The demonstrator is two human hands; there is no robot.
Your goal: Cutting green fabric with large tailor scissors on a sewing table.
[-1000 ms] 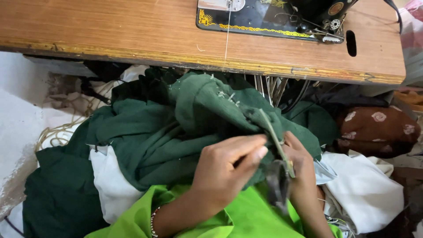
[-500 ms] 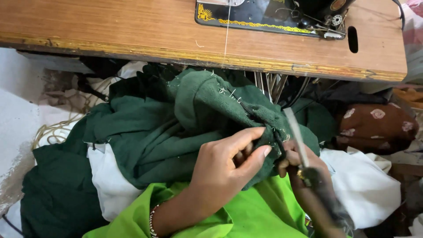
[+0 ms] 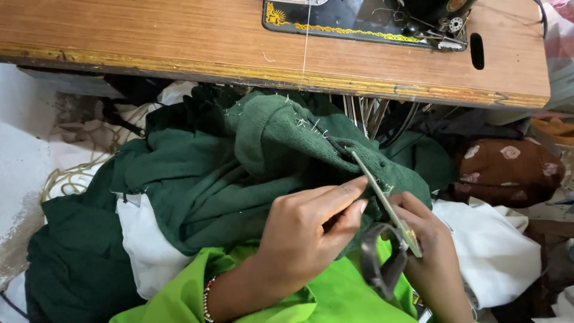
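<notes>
Right hand (image 3: pixel 433 251) gripping scissors (image 3: pixel 382 203), green cloth (image 3: pixel 239 173)

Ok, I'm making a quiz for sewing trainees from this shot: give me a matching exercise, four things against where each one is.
Things:
1. scissors
2. dark green cloth
3. sewing machine base
4. beaded bracelet

Places:
A. on the wooden table
B. in the right hand
C. on the left wrist
D. pinched by the left hand, heaped on the lap

Pairs: 1-B, 2-D, 3-A, 4-C
</notes>
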